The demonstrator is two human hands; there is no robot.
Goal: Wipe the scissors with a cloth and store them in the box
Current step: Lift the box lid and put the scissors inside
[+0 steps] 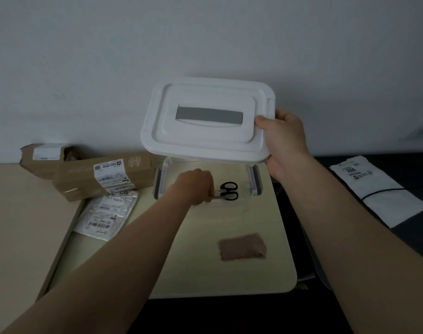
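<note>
The black-handled scissors [228, 191] are inside the clear plastic box [250, 182], handles to the right. My left hand [196, 186] is down in the box, shut on the scissors' blade end, which it hides. My right hand [284, 143] grips the right edge of the white lid [205, 124] with a grey handle and holds it up, tilted, above the box. A folded brownish cloth [242, 247] lies flat on the pale table [229, 273] in front of the box, touched by neither hand.
Two brown cardboard parcels [102, 174] lie left of the box against the wall, with a white labelled mail bag [107, 215] in front of them. Another white labelled bag [376, 191] rests on a dark surface at the right. The table's right edge drops off beside the cloth.
</note>
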